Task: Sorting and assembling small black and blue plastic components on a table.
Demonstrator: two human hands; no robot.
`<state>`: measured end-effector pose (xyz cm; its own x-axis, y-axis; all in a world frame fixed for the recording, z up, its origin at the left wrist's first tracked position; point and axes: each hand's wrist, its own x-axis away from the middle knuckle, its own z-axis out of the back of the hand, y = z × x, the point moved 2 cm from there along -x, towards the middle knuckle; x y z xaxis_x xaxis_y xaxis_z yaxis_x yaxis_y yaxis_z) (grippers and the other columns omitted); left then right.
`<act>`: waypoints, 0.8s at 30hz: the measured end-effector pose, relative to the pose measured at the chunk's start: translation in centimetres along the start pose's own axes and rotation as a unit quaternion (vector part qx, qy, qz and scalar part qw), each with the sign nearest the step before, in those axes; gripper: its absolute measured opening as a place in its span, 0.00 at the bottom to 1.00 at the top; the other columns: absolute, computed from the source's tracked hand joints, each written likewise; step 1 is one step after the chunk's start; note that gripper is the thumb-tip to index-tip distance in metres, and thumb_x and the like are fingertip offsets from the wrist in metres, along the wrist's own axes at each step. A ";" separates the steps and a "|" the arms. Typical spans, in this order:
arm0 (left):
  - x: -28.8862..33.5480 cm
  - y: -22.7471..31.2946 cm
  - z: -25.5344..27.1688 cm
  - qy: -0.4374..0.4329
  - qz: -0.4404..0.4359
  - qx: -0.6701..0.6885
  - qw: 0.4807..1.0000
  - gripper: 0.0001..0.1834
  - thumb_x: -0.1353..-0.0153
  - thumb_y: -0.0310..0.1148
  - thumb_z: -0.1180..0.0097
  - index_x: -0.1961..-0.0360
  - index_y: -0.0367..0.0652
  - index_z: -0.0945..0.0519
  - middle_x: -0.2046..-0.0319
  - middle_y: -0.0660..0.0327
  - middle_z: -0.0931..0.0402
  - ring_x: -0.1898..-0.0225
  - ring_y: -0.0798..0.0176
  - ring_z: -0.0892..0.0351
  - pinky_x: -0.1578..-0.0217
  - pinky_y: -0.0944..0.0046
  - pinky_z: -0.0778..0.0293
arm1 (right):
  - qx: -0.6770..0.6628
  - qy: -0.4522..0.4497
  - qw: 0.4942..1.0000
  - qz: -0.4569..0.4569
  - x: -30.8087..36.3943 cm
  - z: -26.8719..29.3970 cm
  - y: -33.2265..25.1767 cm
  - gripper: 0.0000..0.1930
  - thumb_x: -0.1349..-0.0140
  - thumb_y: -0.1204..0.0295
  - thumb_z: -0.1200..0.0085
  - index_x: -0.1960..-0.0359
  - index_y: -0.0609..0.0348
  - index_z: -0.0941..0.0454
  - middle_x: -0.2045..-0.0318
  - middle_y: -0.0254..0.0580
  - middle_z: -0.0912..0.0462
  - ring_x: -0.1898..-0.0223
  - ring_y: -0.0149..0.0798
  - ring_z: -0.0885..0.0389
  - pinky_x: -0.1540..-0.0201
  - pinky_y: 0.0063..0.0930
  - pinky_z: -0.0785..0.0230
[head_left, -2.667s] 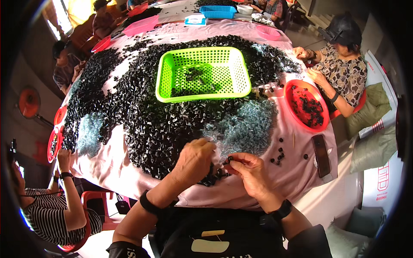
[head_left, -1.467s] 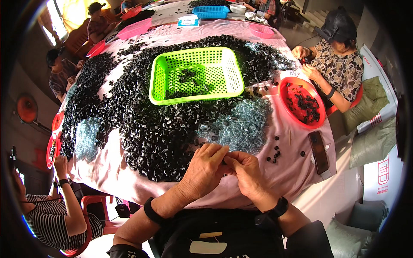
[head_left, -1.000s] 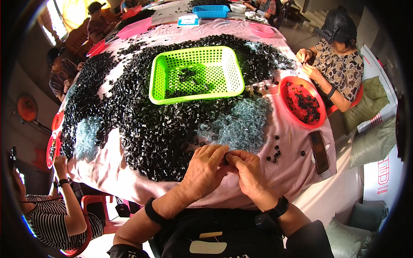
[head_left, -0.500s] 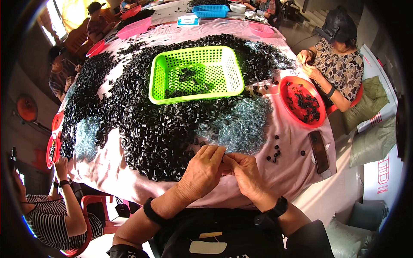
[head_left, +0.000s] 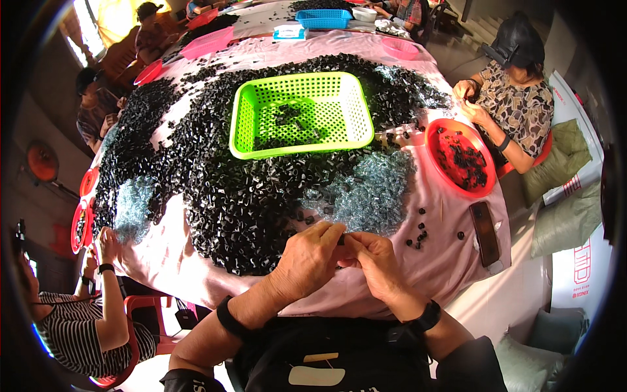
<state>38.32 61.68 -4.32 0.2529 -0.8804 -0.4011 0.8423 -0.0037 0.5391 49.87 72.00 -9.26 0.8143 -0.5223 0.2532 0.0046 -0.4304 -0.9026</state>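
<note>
My left hand (head_left: 312,256) and my right hand (head_left: 375,262) meet at the near edge of the table, fingertips pinched together. Between them is a small black plastic piece (head_left: 341,240), mostly covered by the fingers. Just beyond my fingertips lies a heap of small clear bluish plastic pieces (head_left: 372,193). A wide spread of small black plastic pieces (head_left: 228,215) covers the cloth ahead and to the left. Several black pieces (head_left: 421,227) lie loose to the right of my hands.
A green perforated basket (head_left: 302,151) holding some black pieces stands mid-table. Right of it are a red bowl (head_left: 434,166) and a phone (head_left: 484,232). People sit around the pink cloth (head_left: 170,261), one at the right (head_left: 516,98), one at the near left (head_left: 85,320). A blue basket (head_left: 323,19) stands far off.
My hands stay almost in place, still pinched together around the black piece. The person at the near left has moved a hand rightward, toward the clear pieces there.
</note>
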 end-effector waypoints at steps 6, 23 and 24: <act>-1.2 -3.4 0.2 -0.019 0.032 0.019 0.999 0.14 0.47 0.21 0.38 0.58 0.33 0.21 0.67 0.47 0.20 0.68 0.44 0.18 0.68 0.55 0.21 | 0.012 0.024 0.999 -0.043 0.6 1.7 0.3 0.13 0.30 0.65 0.45 0.53 0.61 0.19 0.63 0.39 0.14 0.63 0.31 0.14 0.58 0.22 0.22; -0.8 -7.2 1.4 -0.029 0.113 -0.058 0.992 0.06 0.43 0.26 0.44 0.68 0.39 0.16 0.70 0.53 0.20 0.68 0.47 0.17 0.66 0.55 0.22 | 0.020 -0.019 0.999 -0.045 0.3 1.7 0.8 0.14 0.29 0.63 0.46 0.52 0.61 0.20 0.61 0.40 0.15 0.61 0.33 0.15 0.54 0.26 0.23; -0.2 -7.4 0.5 -0.028 0.114 -0.075 0.990 0.08 0.43 0.28 0.45 0.65 0.41 0.15 0.69 0.53 0.20 0.66 0.47 0.18 0.64 0.52 0.22 | 0.021 -0.021 0.999 -0.046 0.3 1.5 0.8 0.14 0.29 0.63 0.46 0.52 0.61 0.20 0.61 0.40 0.15 0.61 0.33 0.15 0.54 0.26 0.23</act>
<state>31.78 61.62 -7.86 0.4213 -0.8752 -0.2376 0.8287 0.2650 0.4930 51.01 72.60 -10.47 0.8331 -0.4505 0.3210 0.1034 -0.4433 -0.8904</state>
